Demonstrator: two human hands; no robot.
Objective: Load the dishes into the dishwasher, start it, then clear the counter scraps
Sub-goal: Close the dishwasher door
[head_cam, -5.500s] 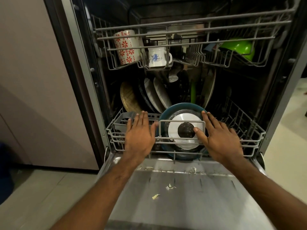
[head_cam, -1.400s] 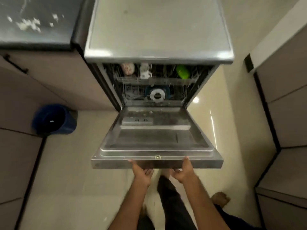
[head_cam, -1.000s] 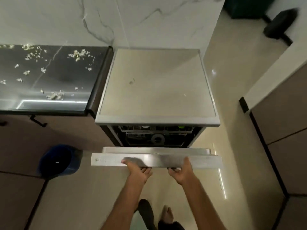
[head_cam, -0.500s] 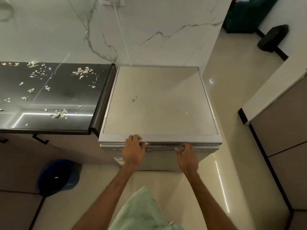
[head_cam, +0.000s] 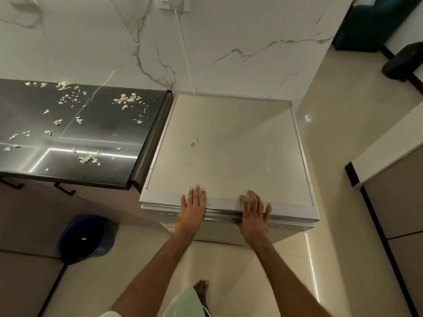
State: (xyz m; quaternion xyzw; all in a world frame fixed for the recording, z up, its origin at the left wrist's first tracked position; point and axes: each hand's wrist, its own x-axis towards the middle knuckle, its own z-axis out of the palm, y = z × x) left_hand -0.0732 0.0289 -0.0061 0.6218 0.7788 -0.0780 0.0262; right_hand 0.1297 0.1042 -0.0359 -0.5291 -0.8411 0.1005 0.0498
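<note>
The silver dishwasher [head_cam: 229,145] stands below me with its door up against the body, so the dishes inside are hidden. My left hand [head_cam: 192,207] lies flat on the front edge of its top, fingers straight. My right hand [head_cam: 254,211] rests on the same edge further right, fingers spread over the top lip of the door. Pale food scraps [head_cam: 89,157] lie scattered over the dark counter [head_cam: 107,133] to the left of the machine.
A blue bin [head_cam: 85,239] sits on the floor under the counter's front edge. A marble wall [head_cam: 229,42] with a socket and cord rises behind the dishwasher. Cabinets [head_cam: 393,202] stand at the right, across a strip of glossy floor.
I pushed the lower rack in, then both hands lifted the door from flat open to shut. Since half a second ago my hands have slid up onto the top edge.
</note>
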